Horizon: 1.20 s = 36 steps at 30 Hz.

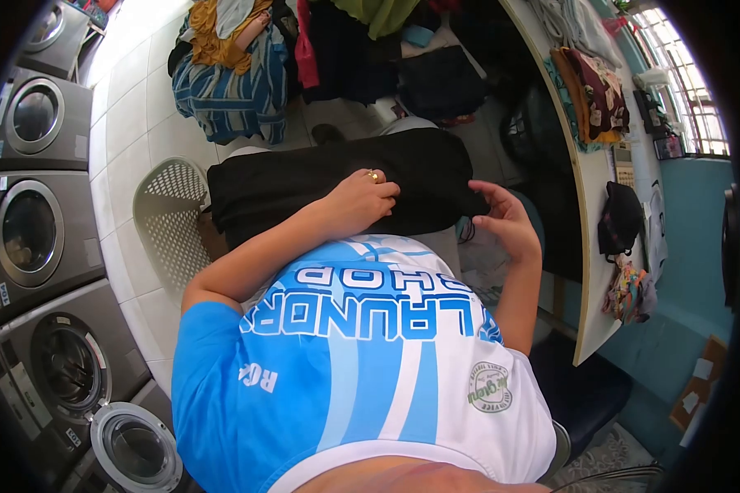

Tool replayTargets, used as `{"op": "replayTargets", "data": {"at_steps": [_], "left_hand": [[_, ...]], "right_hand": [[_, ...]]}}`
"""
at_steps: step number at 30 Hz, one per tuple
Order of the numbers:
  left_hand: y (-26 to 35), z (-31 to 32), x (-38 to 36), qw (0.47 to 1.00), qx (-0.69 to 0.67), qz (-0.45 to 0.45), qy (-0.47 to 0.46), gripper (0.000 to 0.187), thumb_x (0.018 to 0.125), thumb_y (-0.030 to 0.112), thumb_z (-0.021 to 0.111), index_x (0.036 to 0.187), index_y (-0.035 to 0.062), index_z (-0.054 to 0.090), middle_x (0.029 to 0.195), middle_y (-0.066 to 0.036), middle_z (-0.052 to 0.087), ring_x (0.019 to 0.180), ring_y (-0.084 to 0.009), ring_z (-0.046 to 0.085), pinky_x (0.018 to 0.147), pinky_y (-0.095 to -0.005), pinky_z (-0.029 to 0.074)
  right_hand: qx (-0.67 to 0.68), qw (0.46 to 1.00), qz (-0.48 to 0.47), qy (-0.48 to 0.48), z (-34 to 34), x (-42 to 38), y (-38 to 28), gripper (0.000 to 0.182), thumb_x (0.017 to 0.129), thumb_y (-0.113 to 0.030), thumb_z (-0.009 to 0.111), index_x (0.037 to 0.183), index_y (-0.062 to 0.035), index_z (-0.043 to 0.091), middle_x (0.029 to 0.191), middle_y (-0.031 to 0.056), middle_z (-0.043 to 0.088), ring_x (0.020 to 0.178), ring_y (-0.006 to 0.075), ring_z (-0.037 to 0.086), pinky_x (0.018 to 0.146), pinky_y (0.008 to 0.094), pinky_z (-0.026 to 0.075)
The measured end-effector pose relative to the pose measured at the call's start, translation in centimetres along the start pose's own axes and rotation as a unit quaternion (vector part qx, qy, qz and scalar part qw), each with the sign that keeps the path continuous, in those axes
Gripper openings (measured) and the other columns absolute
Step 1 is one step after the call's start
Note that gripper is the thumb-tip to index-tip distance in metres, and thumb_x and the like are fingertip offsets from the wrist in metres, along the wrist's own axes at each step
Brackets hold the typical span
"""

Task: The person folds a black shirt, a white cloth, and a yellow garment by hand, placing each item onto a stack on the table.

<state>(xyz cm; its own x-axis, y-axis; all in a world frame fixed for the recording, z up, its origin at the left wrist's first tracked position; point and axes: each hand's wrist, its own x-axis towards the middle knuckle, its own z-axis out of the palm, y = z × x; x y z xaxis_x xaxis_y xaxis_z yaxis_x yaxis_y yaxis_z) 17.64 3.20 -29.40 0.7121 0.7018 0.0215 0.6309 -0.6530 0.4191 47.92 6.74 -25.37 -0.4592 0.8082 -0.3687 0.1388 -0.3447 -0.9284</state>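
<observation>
A smooth black folded garment [279, 185] lies across my lap, reaching from one knee to the other. My left hand [360, 200], with a gold ring on one finger, rests palm down on its middle, fingers bent and closed against the cloth. At the garment's right end is my right hand [508, 222], thumb and fingers apart, fingertips right at the edge of the fabric. A light perforated laundry basket [173, 214] stands on the floor just left of my lap.
Front-loading machines [31, 222] line the left side; a lower one has its round door [136, 446] swung out. Ahead are heaped clothes, including a blue striped cloth [238, 99]. A long table [585, 238] on the right bears folded clothes [588, 94] and a black cap-like item [619, 218].
</observation>
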Motion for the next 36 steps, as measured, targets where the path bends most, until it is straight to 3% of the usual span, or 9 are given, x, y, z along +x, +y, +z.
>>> {"op": "replayTargets", "data": {"at_steps": [5,11,17,20,22,25,30,33,36], "left_hand": [[-0.2,0.6,-1.2,0.998,-0.03,0.037,0.033,0.021,0.087,0.017,0.06,0.098,0.0016,0.068,0.114,-0.011,0.059,0.112,-0.0241,0.05,0.099,-0.0343,0.038],[-0.4,1.9,-1.0,0.99,-0.124,-0.016,0.071,0.017,0.083,0.013,0.063,0.094,0.0005,0.068,0.11,-0.012,0.059,0.1,-0.0248,0.057,0.087,-0.0325,0.046],[-2.1,3.0,0.2,0.896,-0.385,-0.172,0.142,0.014,0.081,0.013,0.066,0.088,0.0004,0.067,0.091,-0.01,0.063,0.077,-0.0184,0.061,0.07,-0.0295,0.049],[-3.2,3.9,1.1,0.807,-0.487,-0.294,0.158,0.015,0.082,0.015,0.066,0.087,0.0013,0.066,0.083,-0.008,0.064,0.073,-0.0135,0.059,0.067,-0.0275,0.048],[-3.9,4.7,1.3,0.785,-0.503,-0.318,0.172,0.016,0.081,0.016,0.067,0.086,0.0017,0.065,0.074,-0.007,0.064,0.073,-0.012,0.058,0.066,-0.0278,0.048],[-4.4,5.4,1.2,0.825,-0.447,-0.319,0.134,0.019,0.086,0.018,0.063,0.096,0.0021,0.063,0.087,-0.006,0.064,0.079,-0.0129,0.059,0.071,-0.0252,0.047],[-5.6,3.9,-1.6,0.834,-0.399,-0.288,0.249,0.022,0.092,0.018,0.056,0.108,0.0039,0.059,0.097,-0.005,0.059,0.087,-0.012,0.057,0.077,-0.0247,0.045],[-7.8,2.9,-6.0,0.821,-0.306,-0.313,0.366,0.022,0.091,0.019,0.056,0.106,0.0044,0.061,0.099,-0.008,0.058,0.091,-0.0172,0.057,0.08,-0.028,0.045],[-10.2,2.8,-12.8,0.813,-0.069,-0.413,0.405,0.029,0.09,0.025,0.056,0.11,0.0043,0.06,0.114,-0.015,0.056,0.107,-0.0311,0.053,0.092,-0.0385,0.042]], "right_hand": [[-0.222,0.974,0.037,-0.005,-0.5,-1.0,-0.1,0.036,0.072,0.005,0.067,0.107,-0.0039,0.065,0.091,0.0021,0.061,0.082,0.0097,0.055,0.071,0.0223,0.046],[-0.226,0.969,0.094,-0.007,-0.3,-0.5,-0.4,0.028,0.075,0.002,0.068,0.102,-0.003,0.063,0.089,0.002,0.06,0.08,0.0093,0.055,0.07,0.0227,0.046],[-0.123,0.976,-0.15,0.1,0.0,3.8,2.8,0.02,0.087,-0.009,0.062,0.105,-0.0011,0.058,0.082,0.0044,0.062,0.074,0.0109,0.057,0.064,0.0246,0.044],[-0.342,0.912,-0.102,0.201,2.2,4.9,0.6,0.02,0.091,-0.013,0.056,0.107,-0.001,0.055,0.078,0.0124,0.061,0.07,0.017,0.06,0.065,0.0264,0.044],[-0.372,0.898,-0.114,0.205,2.3,5.9,1.4,0.023,0.093,-0.018,0.053,0.11,-0.0023,0.054,0.086,0.021,0.062,0.079,0.0312,0.063,0.07,0.0347,0.047],[-0.423,0.872,-0.097,0.226,0.6,8.0,3.9,0.032,0.092,-0.026,0.054,0.111,-0.0006,0.054,0.093,0.0232,0.064,0.088,0.0383,0.062,0.075,0.04,0.048],[-0.374,0.868,0.054,0.322,-2.9,13.7,6.6,0.047,0.09,-0.037,0.055,0.113,0.0037,0.054,0.101,0.0264,0.062,0.098,0.0391,0.06,0.081,0.0419,0.047],[-0.407,0.875,0.078,0.253,-4.3,17.1,10.4,0.037,0.091,-0.031,0.055,0.113,-0.0008,0.057,0.105,0.024,0.062,0.1,0.0374,0.06,0.082,0.0402,0.047],[-0.258,0.942,-0.145,0.156,-5.0,17.6,12.2,0.026,0.092,-0.024,0.054,0.109,-0.0058,0.061,0.103,0.0189,0.065,0.096,0.0356,0.061,0.081,0.0374,0.047]]}}
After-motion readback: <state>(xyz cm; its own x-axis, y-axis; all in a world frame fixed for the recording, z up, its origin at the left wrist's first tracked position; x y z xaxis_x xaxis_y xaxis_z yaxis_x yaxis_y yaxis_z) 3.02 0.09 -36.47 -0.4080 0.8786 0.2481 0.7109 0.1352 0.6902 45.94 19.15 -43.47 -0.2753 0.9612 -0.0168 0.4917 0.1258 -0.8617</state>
